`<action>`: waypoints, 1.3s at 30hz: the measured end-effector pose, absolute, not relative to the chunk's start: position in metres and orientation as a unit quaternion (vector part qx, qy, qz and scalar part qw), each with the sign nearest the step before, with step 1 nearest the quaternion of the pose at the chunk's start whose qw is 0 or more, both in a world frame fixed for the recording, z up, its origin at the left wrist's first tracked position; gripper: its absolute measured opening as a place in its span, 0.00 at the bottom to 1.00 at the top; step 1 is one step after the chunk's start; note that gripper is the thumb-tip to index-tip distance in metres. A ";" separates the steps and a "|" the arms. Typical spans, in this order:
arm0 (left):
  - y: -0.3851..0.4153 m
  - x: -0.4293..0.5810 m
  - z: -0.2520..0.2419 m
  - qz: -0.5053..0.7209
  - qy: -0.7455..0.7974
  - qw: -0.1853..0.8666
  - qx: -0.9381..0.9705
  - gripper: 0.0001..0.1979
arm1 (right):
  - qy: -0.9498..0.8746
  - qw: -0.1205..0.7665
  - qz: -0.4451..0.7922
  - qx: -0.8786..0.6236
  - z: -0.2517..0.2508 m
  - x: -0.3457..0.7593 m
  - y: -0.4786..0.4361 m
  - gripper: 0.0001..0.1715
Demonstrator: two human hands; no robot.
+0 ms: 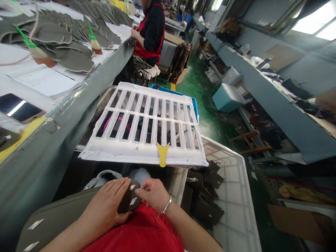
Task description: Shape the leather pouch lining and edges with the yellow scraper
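Observation:
A long dark grey-green padded piece (65, 206) with rounded ends and small white tabs lies across my lap. My left hand (107, 203) grips its right end, fingers laid over the top and thumb along the near edge. Close against that end, my right hand (153, 194) is closed in a pinch beside two white tabs (133, 201). Whatever sits between those fingertips is too small to make out. Beyond my hands, a white slatted rack (147, 154) carries a yellow forked piece (163, 154) on its near edge.
A pale plastic crate (231, 182) at the right holds several dark pieces. On the left workbench (78, 91) are stacked grey pieces (52, 31), green-tipped bottles (96, 44), paper and a phone (19, 107). A person in a red apron (149, 35) is farther back.

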State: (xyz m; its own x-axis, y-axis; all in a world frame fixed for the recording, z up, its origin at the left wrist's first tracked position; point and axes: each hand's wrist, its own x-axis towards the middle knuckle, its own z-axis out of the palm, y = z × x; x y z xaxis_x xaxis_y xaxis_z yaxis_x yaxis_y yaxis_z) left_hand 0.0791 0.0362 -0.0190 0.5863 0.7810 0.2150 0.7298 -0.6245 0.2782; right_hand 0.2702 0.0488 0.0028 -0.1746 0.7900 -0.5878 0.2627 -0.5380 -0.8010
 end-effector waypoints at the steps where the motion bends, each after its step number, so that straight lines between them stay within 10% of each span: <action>1: 0.036 0.079 -0.019 0.157 0.427 0.077 0.887 0.35 | -0.433 0.208 0.633 -0.607 0.003 0.270 0.049 0.08; 24: 0.041 0.072 -0.021 0.159 0.390 0.034 0.906 0.45 | -0.475 0.209 0.566 -0.640 -0.010 0.269 0.040 0.09; 31: 0.039 0.065 -0.015 0.146 0.303 -0.005 0.942 0.25 | -0.502 0.186 0.530 -0.657 -0.004 0.268 0.044 0.10; 39: 0.040 0.066 -0.020 0.128 0.332 0.024 0.934 0.28 | -0.539 0.204 0.447 -0.684 0.001 0.260 0.040 0.10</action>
State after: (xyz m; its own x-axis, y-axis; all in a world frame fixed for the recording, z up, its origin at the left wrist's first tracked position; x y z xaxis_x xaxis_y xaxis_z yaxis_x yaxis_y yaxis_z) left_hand 0.0659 0.0403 -0.0200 0.7468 0.6268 0.2224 0.6145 -0.7782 0.1298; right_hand 0.2597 0.0403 0.0006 0.0203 0.9200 -0.3914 0.5544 -0.3361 -0.7613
